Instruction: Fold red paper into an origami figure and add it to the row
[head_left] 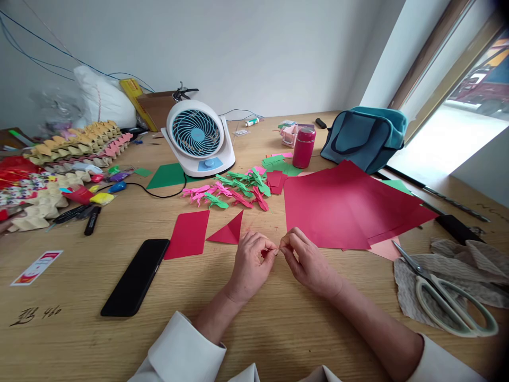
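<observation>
My left hand (pixel 256 260) and my right hand (pixel 304 260) meet over the table, fingertips pinched close together. A small red paper piece (pixel 264 253) shows in the left fingers, mostly covered by them. The right thumb and index finger pinch at its thin end, where detail is too small to make out. Just left of my hands lie a folded red paper triangle (pixel 230 231) and a red paper rectangle (pixel 187 233). Beyond them is a pile of small folded paper figures (pixel 238 185) in green, pink and red. Large red sheets (pixel 326 207) lie to the right.
A black phone (pixel 135 277) lies front left, scissors (pixel 445 292) on a grey cloth (pixel 411 281) front right. At the back stand a white fan (pixel 199 139), a red flask (pixel 304 148) and a teal bag (pixel 363 139). Egg trays (pixel 79 143) crowd the far left.
</observation>
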Available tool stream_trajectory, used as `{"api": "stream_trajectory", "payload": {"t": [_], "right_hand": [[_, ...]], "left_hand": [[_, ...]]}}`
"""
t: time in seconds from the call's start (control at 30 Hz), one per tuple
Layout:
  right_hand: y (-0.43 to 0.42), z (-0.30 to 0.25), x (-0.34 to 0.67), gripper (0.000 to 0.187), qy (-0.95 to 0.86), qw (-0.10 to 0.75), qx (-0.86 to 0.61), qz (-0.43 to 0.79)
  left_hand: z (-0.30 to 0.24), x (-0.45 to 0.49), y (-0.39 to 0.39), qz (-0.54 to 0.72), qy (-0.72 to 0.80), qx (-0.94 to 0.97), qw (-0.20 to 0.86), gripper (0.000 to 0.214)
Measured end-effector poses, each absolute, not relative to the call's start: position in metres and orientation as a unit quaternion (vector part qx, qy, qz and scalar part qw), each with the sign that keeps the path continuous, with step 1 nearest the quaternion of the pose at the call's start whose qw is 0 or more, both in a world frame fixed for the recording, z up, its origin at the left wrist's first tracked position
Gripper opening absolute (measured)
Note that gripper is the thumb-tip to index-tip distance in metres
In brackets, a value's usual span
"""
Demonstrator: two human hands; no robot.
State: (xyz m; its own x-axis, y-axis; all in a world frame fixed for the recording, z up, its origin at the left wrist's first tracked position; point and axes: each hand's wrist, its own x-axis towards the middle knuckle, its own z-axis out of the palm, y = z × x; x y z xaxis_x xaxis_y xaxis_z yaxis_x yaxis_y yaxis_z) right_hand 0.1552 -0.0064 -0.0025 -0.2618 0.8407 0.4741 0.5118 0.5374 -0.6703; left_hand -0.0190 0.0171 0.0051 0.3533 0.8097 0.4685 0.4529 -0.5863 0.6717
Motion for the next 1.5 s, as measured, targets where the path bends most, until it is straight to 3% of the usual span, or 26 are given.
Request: {"api": "stream_trajectory", "payload": {"t": [0.17, 0.47, 0.67, 0.87, 1.17, 1.37, 1.5], "right_hand": [[-0.004, 0.0, 0.157, 0.013, -0.711, 0.484, -0.45, 0.24], [-0.008, -0.007, 0.147, 0.026, -0.639, 0.436, -0.458, 0.438], [-0.005, -0.018, 0.143, 0.032, -0.578, 0.448, -0.441, 0.52], [0.0, -0.023, 0.15, 0.037, -0.561, 0.45, -0.428, 0.548], [0.004, -0.015, 0.152, 0.041, -0.531, 0.463, -0.42, 0.573], [0.007, -0.009, 0.153, 0.044, -0.48, 0.492, -0.427, 0.587], [0.005, -0.01, 0.156, 0.036, -0.521, 0.491, -0.43, 0.55]], "left_hand": [[0.005, -0.023, 0.022, 0.459, 0.402, 0.698, 0.375, 0.013], [0.001, -0.019, 0.019, 0.465, 0.423, 0.623, 0.466, 0.018], [0.001, -0.015, 0.016, 0.454, 0.408, 0.562, 0.558, 0.022], [0.004, -0.019, 0.019, 0.456, 0.417, 0.593, 0.516, 0.03], [0.01, -0.024, 0.025, 0.411, 0.424, 0.705, 0.393, 0.017], [0.004, -0.021, 0.027, 0.384, 0.424, 0.638, 0.516, 0.019], [0.004, -0.019, 0.025, 0.375, 0.394, 0.561, 0.624, 0.024]]}}
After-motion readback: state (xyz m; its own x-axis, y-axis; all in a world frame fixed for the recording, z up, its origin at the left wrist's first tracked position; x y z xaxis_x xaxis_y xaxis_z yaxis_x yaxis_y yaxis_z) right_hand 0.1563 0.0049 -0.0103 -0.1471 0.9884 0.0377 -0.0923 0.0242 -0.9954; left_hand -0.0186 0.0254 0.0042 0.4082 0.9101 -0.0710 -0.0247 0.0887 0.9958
